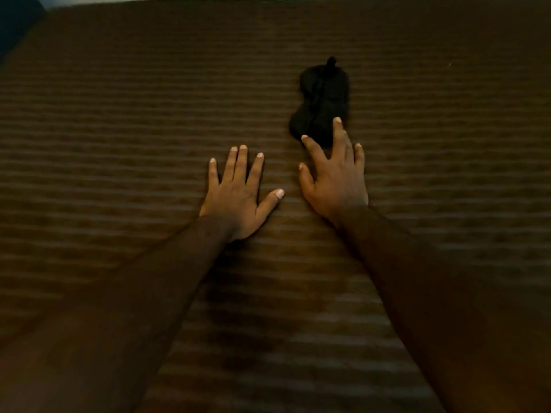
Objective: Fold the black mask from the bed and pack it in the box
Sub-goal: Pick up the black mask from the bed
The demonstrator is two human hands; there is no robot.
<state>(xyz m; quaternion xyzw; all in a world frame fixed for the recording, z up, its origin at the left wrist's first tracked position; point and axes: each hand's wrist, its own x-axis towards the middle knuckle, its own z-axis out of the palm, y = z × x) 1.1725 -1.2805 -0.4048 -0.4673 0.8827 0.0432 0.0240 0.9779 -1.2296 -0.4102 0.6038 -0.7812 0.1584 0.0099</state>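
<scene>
The black mask point(321, 99) lies flat on the brown striped bed point(149, 114), right of centre, with a small strap end poking out at its far tip. My right hand point(334, 177) reaches to its near end with fingers spread; the index and middle fingertips rest on the mask's near edge without gripping it. My left hand point(238, 195) lies palm down on the bedcover, fingers apart, a hand's width left of the mask and holding nothing. No box is in view.
The bedcover fills almost the whole view. The bed's far edge runs along the top, with a dark corner at the upper left point(18, 19). The light is dim.
</scene>
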